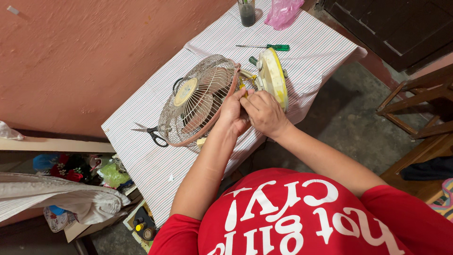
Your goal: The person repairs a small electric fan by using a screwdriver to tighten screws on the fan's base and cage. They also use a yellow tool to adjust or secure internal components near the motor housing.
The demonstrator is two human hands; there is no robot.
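At the frame's centre, a dusty cream table fan with a wire cage (200,101) lies on the striped-cloth table (321,52). The left hand (233,112) and right hand (264,113) pinch together at its neck. Black-handled scissors (150,132) lie left, a green-handled screwdriver (266,46) above.

Both bare arms are reaching forward from short red sleeves and converging ahead of the chest. The left forearm is running up and slightly rightward, its wrist nearly straight. The left hand (233,113) is curling inward, fingers bent and bunched at the tips, back of the hand facing the camera. The right forearm is angling in from the right, wrist bent a little. The right hand (264,112) is lying just beside the left, touching it, knuckles up, fingers folding down in a tight grip.
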